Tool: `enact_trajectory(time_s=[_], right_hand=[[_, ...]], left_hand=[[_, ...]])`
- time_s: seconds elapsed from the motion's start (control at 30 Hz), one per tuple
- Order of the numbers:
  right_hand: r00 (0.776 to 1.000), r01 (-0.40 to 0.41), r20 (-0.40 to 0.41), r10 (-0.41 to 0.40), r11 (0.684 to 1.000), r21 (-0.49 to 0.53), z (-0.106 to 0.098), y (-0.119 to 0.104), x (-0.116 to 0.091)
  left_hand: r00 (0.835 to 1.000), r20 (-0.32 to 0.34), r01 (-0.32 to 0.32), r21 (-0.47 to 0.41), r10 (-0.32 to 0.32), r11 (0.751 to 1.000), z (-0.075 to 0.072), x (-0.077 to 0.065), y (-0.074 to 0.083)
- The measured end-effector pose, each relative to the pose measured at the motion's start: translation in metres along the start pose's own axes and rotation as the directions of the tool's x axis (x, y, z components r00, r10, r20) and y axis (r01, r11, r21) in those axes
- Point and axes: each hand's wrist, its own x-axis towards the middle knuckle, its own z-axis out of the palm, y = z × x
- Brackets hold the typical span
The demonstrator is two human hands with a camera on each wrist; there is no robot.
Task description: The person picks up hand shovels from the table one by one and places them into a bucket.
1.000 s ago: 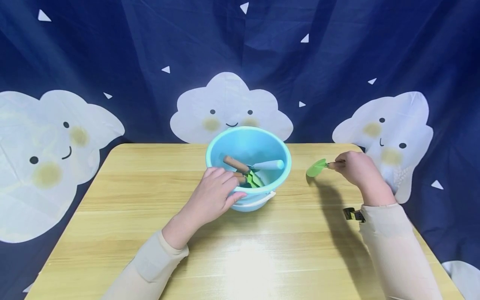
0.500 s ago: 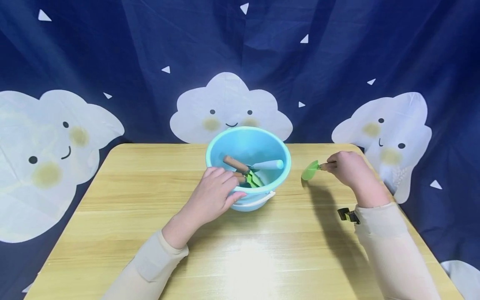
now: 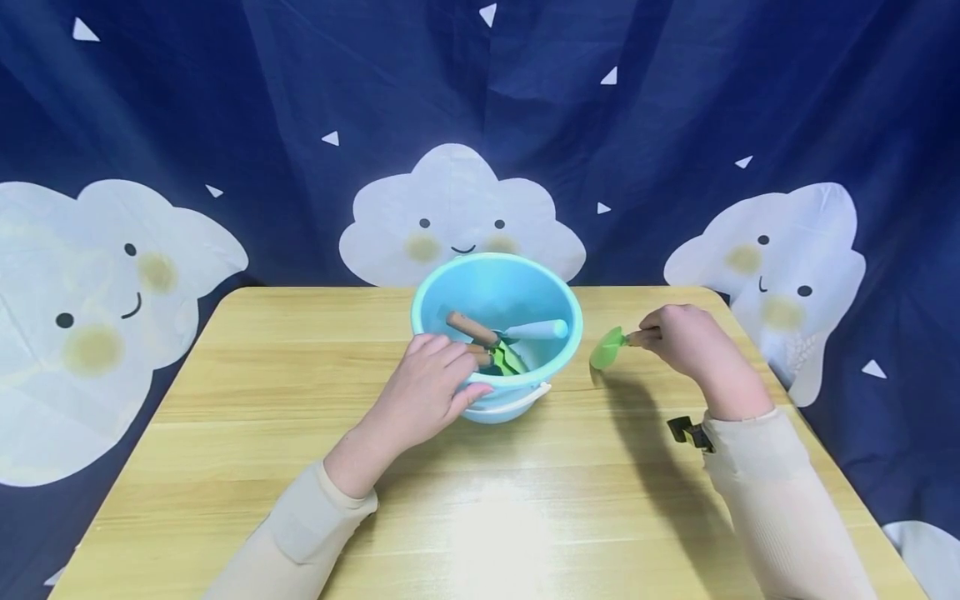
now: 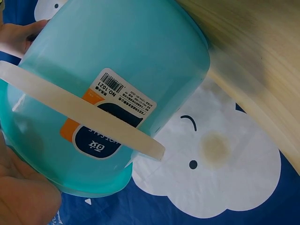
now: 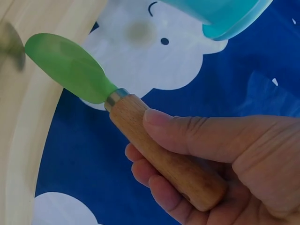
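Observation:
My left hand (image 3: 429,385) grips the near left rim of a light blue plastic bucket (image 3: 576,321), thumb outside and fingers over the edge. In the bucket lie several small tools: a wooden handle (image 3: 467,324), a pale blue handle (image 3: 542,330) and a green metal part (image 3: 510,359). My right hand (image 3: 693,343) holds a small garden trowel by its wooden handle, thumb on top. The trowel's green blade (image 3: 608,349) points left toward the bucket, tilted down, just above the table. In the right wrist view the trowel (image 5: 70,68) shows a metal collar.
The wooden table (image 3: 480,500) carries the bucket near its far edge. A white bail (image 4: 84,110) hangs against the bucket's side, across a printed label (image 4: 123,96). Behind the table hangs a dark blue curtain (image 3: 285,75) with white clouds.
My right hand has shifted left with the trowel, bringing the blade closer to the bucket. The left hand and the bucket have stayed in place.

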Motion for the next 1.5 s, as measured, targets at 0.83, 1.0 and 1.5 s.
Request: enact_trajectory(time_s=[0.83,1.0,1.5], right_hand=[[0.988,0.117,0.095,-0.119,0.993,0.025,-0.013,-0.024,-0.004],[0.987,0.139,0.079,-0.139,0.99,0.001,-0.024,-0.029,-0.009],[0.988,0.154,0.007,-0.153,0.987,-0.046,-0.07,-0.042,-0.019]], left_hand=[[1.0,-0.004,0.002,-0.009,-0.002,1.0,-0.001,0.0,0.001],[1.0,-0.007,0.002,-0.018,-0.002,1.0,-0.001,0.0,0.001],[1.0,0.003,0.004,-0.018,-0.004,1.0,-0.001,0.001,0.0]])
